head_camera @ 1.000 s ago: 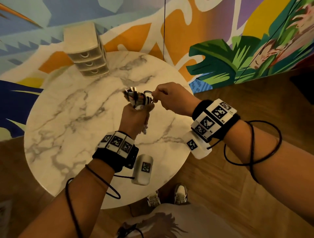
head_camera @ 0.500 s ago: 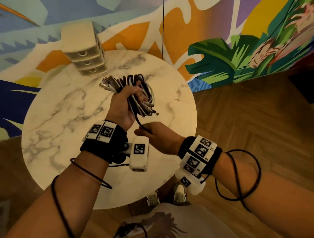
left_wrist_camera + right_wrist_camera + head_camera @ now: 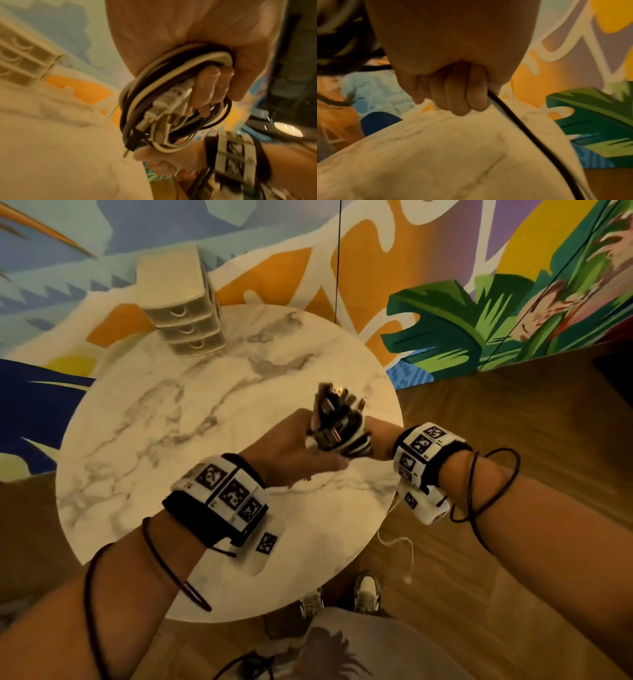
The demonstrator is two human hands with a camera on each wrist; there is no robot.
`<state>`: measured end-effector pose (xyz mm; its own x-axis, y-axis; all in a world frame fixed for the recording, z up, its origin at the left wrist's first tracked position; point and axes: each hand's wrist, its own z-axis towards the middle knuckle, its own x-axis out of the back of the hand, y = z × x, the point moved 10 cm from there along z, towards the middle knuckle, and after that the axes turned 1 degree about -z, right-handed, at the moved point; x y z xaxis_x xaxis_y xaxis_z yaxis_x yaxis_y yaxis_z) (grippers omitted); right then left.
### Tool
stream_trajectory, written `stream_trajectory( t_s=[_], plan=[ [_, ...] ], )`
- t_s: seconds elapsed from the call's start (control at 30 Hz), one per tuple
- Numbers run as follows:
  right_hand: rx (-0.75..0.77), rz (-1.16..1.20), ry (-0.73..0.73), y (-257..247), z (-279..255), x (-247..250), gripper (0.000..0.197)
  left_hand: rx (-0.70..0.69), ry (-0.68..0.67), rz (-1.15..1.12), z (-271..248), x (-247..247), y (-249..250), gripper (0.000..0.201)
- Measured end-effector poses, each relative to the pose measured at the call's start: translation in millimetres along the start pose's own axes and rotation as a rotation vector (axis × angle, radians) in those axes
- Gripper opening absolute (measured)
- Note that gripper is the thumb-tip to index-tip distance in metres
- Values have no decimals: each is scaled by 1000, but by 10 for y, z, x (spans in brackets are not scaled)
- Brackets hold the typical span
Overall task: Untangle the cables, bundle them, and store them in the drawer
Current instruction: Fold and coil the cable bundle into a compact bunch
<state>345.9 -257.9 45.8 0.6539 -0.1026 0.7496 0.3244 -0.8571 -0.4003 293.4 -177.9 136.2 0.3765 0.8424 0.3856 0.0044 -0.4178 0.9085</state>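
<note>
My left hand [image 3: 294, 453] grips a coiled bundle of black and white cables [image 3: 339, 422] above the right part of the marble table [image 3: 171, 440]. In the left wrist view its fingers [image 3: 211, 86] curl through the coil [image 3: 164, 105], with plug ends sticking out below. My right hand [image 3: 376, 436] sits just right of the bundle, mostly hidden behind it. The right wrist view shows that hand [image 3: 453, 92] as a fist gripping a black cable [image 3: 522, 128] that runs down and to the right. A small cream three-drawer unit [image 3: 185, 313] stands at the table's far edge, all drawers closed.
A painted mural wall rises behind the table. Wooden floor [image 3: 513, 412] lies to the right. A thin white cord [image 3: 397, 542] dangles below my right wrist past the table edge. My shoes [image 3: 366, 594] are near the table's front edge.
Both hands and the bundle have moved right. My right hand, which was pulling the black cable down toward me, has swung up to the bundle's right side.
</note>
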Motion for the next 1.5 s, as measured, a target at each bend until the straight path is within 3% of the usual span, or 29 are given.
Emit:
stream_trajectory(
  t_s=[0.03,0.1,0.27,0.37,0.47,0.6,0.73,0.87,1.0,1.07,1.2,1.3,1.37,1.5],
  plan=[
    [-34,18,10,112,40,50,24,-26,-22,118,-20,-36,-13,34],
    [-71,27,22,240,77,126,35,-96,-17,273,-26,-70,7,16],
    [-7,108,55,46,21,289,45,40,180,455,74,146,-325,15],
    [39,174,91,-204,16,405,44,33,291,518,79,215,-352,13],
    [92,205,137,-380,10,490,42,67,466,476,52,313,-316,12],
    [150,303,256,-590,-104,596,47,177,692,225,-1,521,-365,16],
    [197,499,280,-709,-178,530,47,352,787,-79,-85,665,-685,20],
    [222,620,317,-762,-185,495,48,336,806,-236,-111,641,-685,18],
    [249,723,313,-815,-221,422,48,321,760,-554,-52,512,-671,22],
    [289,802,285,-883,-283,357,49,256,722,-754,-26,475,-633,16],
    [341,1027,212,-989,-391,245,45,170,548,-1121,46,345,-550,21],
    [359,810,216,-1028,-417,112,43,173,565,-1180,44,366,-519,18],
    [311,632,100,-1014,-395,-164,41,143,601,-1160,36,440,-491,14],
    [146,419,-89,-633,-230,-631,45,31,427,-1002,13,489,-246,25]
  ],
)
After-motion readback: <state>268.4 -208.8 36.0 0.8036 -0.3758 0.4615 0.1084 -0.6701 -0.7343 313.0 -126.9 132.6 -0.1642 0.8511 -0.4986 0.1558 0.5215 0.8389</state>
